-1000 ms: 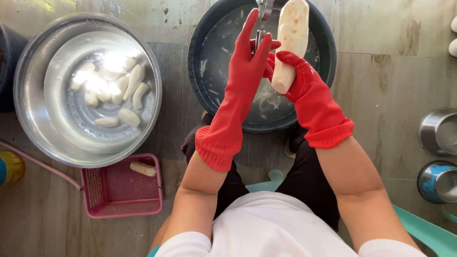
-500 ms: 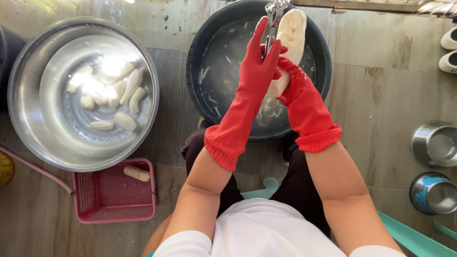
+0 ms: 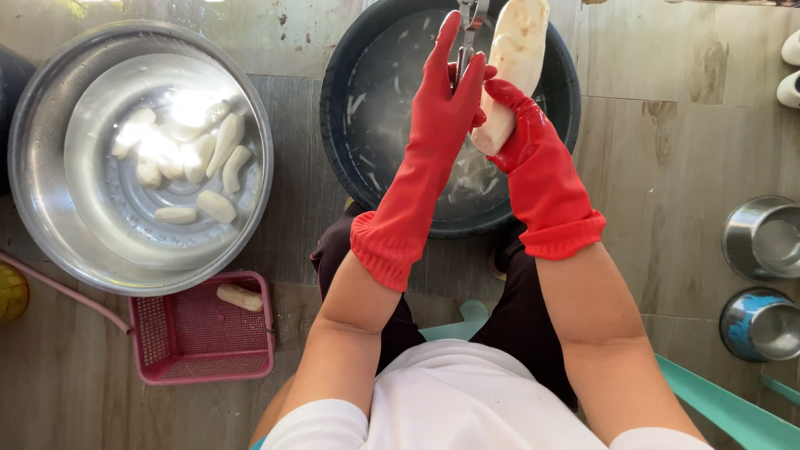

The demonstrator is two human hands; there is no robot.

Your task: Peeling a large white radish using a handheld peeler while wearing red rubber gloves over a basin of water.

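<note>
Both my hands wear long red rubber gloves. My right hand (image 3: 510,117) grips the lower end of a long peeled white root (image 3: 515,58), holding it upright over a dark round basin (image 3: 350,142) of water with floating peel strips. My left hand (image 3: 446,83) holds a metal peeler (image 3: 469,25) against the root's left side, its fingers stretched upward. A large steel bowl (image 3: 37,208) at the left holds several peeled white pieces (image 3: 221,142) in water.
A pink plastic basket (image 3: 196,346) with one root piece sits on the floor at the lower left. Two small steel bowls (image 3: 762,237) stand at the right edge. A pink hose (image 3: 67,292) runs under the steel bowl. A teal stool edge (image 3: 725,404) shows beneath me.
The root and both hands shifted slightly up and down over the basin while the peeler stays against the root. The camera view swayed a little.
</note>
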